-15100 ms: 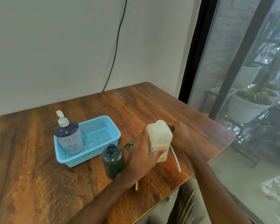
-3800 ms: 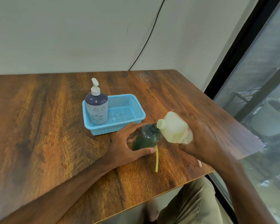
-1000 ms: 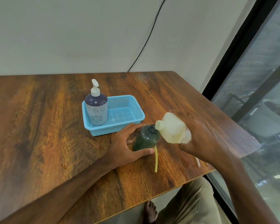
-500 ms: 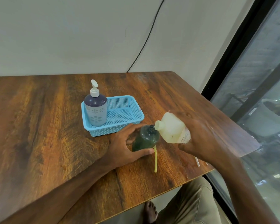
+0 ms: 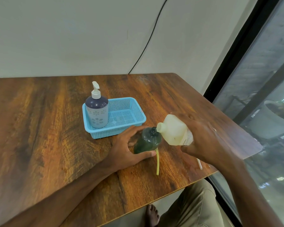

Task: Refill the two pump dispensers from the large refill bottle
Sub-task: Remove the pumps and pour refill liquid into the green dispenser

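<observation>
Domestic room, apparently home. Evidence: brown wood-grain tabletop [image 5: 39, 128] against plain white wall [image 5: 72, 38]; thin black cable [image 5: 147, 43] down wall; black-framed glass door [image 5: 233, 51] at right; large white plant pot [image 5: 269, 122] outside glass; bare foot [image 5: 152, 215] on floor.

Right hand [image 5: 203, 141] covers the rear of the refill bottle [image 5: 174, 131], label print too blurred to read. Left hand [image 5: 125, 149] hides the base of the green dispenser [image 5: 147, 141]. The yellow tube [image 5: 157, 163] loses its top end behind that dispenser, a white tube [image 5: 199, 163] barely peeks from under the right wrist, and the desk [image 5: 39, 128] runs off the frame's left edge.
</observation>
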Tool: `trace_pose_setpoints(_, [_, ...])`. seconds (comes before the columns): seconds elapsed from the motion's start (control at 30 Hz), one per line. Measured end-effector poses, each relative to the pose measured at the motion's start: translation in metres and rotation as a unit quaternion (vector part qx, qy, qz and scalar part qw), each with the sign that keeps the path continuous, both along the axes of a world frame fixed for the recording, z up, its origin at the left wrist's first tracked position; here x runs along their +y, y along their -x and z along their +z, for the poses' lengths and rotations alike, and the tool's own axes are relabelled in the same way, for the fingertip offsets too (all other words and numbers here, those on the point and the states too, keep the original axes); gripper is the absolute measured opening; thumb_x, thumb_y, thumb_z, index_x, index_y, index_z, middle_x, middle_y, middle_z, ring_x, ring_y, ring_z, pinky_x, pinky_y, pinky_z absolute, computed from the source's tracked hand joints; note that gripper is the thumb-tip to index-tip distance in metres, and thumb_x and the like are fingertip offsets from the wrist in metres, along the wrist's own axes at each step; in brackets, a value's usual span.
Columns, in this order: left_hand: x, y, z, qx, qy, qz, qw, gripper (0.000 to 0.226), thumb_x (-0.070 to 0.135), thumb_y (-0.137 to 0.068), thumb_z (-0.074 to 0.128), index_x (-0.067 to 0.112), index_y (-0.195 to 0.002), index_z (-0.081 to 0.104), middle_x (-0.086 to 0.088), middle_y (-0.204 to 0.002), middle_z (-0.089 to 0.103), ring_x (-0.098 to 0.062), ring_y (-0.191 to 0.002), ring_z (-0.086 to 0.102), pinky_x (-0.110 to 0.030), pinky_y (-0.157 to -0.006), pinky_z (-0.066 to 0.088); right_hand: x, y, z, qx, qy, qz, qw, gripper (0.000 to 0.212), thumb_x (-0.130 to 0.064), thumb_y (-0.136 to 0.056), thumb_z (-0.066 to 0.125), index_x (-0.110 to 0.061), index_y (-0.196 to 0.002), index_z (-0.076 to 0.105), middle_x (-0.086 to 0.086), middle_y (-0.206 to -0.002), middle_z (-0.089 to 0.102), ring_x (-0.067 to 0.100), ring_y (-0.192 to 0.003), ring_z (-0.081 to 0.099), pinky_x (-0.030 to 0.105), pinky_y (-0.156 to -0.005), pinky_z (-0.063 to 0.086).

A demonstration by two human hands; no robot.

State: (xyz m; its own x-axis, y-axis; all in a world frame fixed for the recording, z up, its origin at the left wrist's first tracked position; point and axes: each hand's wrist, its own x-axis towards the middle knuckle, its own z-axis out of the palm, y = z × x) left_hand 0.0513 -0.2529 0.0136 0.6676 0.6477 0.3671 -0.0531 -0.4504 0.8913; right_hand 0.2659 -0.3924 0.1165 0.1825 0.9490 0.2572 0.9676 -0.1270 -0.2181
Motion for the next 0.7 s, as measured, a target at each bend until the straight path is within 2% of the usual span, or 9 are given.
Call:
trace_pose_setpoints(0.37, [0.0, 0.0006, 0.0002, 0.01, 0.001, 0.003, 1.0, 0.079, 0.043, -0.072, 0.095, 0.038, -0.141, 0.058, 0.025, -0.136, 0.061, -0.004, -0.132, 0.059, -0.036, -0.094, 0.064, 0.0022, -0.0016, 0.0006, -0.012, 0.002, 0.009, 1.0, 0.103, -0.029, -0.065, 0.092, -0.039, -0.148, 0.033, -0.001, -0.142, 0.056, 0.025, -0.132, 0.051, 0.061, -0.109, 0.044])
trace_pose_setpoints(0.7, [0.0008, 0.0011, -0.0008, -0.001, -0.002, 0.002, 1.0, 0.077, 0.034, -0.073, 0.097, 0.034, -0.14, 0.059, 0.024, -0.135, 0.062, -0.006, -0.132, 0.06, -0.035, -0.093, 0.064, 0.0024, 0.0002, -0.0002, -0.016, 0.005, -0.002, 1.0, 0.102, -0.027, -0.065, 0.093, -0.033, -0.151, 0.038, 0.0, -0.141, 0.057, 0.027, -0.133, 0.05, 0.055, -0.113, 0.038])
